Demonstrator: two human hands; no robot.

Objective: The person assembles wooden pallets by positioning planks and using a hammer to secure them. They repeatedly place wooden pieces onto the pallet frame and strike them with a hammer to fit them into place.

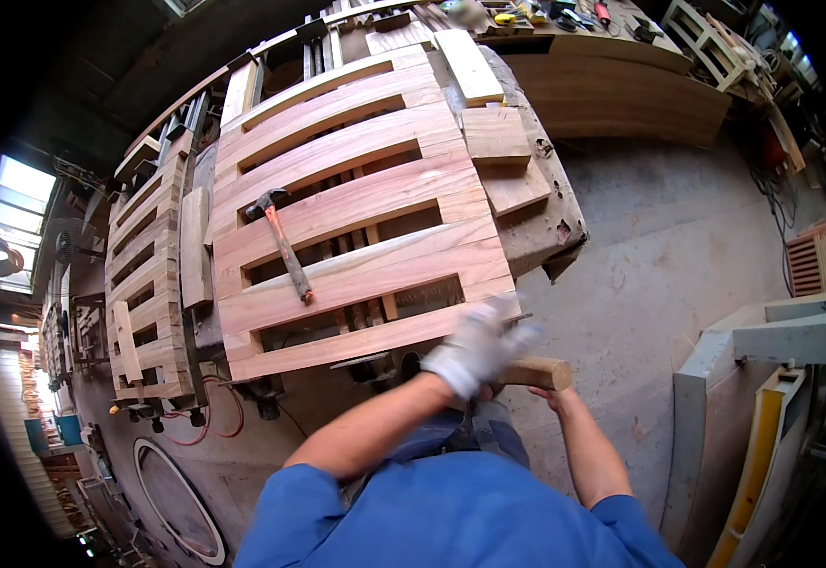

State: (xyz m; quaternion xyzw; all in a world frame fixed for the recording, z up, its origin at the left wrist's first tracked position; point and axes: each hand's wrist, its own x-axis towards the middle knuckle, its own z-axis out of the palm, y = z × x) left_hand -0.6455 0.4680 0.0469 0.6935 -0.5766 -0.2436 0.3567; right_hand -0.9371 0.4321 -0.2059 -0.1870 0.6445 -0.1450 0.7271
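My left hand (pixel 474 352), in a whitish glove, is at the near right corner of a slatted wooden panel (pixel 356 275). Motion smears its fingers. A thin dark edge (pixel 524 317) shows beside the glove; I cannot make out what it is. A thick piece of wood with a rounded end (pixel 545 373) juts out to the right from under the glove. Just below that end is my bare right hand (pixel 557 398), its fingers partly hidden by the wood, so its grip is unclear. A claw hammer (pixel 283 248) with an orange-and-dark handle lies across the panel's slats.
A second slatted panel (pixel 148 284) stands to the left. Wooden blocks (pixel 496 133) lie on the worn bench end at right. Tools (pixel 526 14) are spread on a far bench. A grey frame (pixel 716 369) stands at right, a white hoop (pixel 181 502) lower left.
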